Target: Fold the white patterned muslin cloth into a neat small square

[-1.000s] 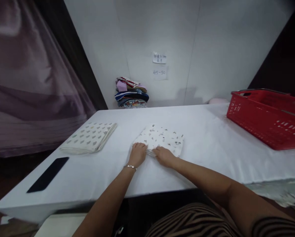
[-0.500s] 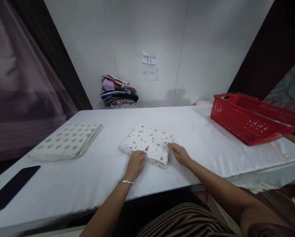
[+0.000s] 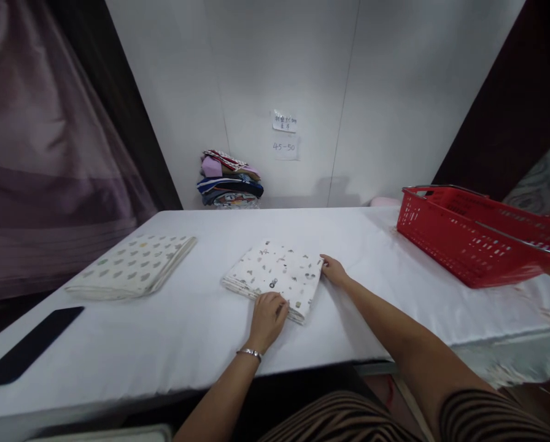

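Observation:
A folded white cloth (image 3: 275,270) with small scattered prints lies in the middle of the table, its layered edges facing me and to the left. My left hand (image 3: 268,316), a silver bracelet at its wrist, holds the near edge with curled fingers, the thumb near the right part of that edge. At the far right corner, my right hand (image 3: 334,270) pinches the cloth between thumb and fingers. Further left lies a second folded cloth (image 3: 134,267), cream with rows of grey leaf-like shapes, touched by neither hand.
White fabric covers the table (image 3: 201,344). A dark flat panel (image 3: 30,347) lies at the left. Against the wall stands a pile of folded textiles (image 3: 231,181), below paper notes (image 3: 285,135). A red plastic basket (image 3: 463,239) with metal handles occupies the right side.
My left hand has slid right along the near edge of the cloth. My right hand has moved up to the far right corner. The view has tilted slightly.

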Demonstrator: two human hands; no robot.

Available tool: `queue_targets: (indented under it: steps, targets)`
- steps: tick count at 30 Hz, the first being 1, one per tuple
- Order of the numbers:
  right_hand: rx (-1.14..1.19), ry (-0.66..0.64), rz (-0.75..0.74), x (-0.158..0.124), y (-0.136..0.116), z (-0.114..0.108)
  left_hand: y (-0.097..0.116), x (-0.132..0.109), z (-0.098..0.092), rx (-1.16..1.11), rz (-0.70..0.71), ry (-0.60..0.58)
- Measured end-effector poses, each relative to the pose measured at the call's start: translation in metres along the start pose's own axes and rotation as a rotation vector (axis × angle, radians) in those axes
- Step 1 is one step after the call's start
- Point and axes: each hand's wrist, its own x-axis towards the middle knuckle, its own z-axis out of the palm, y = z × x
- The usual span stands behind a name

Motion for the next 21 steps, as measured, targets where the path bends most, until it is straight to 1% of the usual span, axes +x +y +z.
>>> queue_targets:
  steps: [6, 11, 15, 18, 21]
  targets:
    - [-0.056, -0.041, -0.068, 0.008, 0.000, -0.005, 0.006, 0.003, 0.005, 0.083, -0.070, 0.028]
    - [-0.122, -0.030, -0.048, 0.013, 0.010, -0.011, 0.008, 0.005, 0.011, 0.182, -0.070, 0.042]
    - [-0.152, -0.055, -0.054, 0.016, 0.020, -0.012, 0.007, 0.006, 0.013, 0.218, -0.078, 0.041]
    - [-0.166, -0.079, -0.066, 0.017, 0.022, -0.012, 0.008, 0.007, 0.013, 0.224, -0.092, 0.023]
    - [-0.179, -0.098, -0.081, 0.018, 0.020, -0.013, 0.016, 0.008, 0.011, 0.222, -0.084, 0.024]
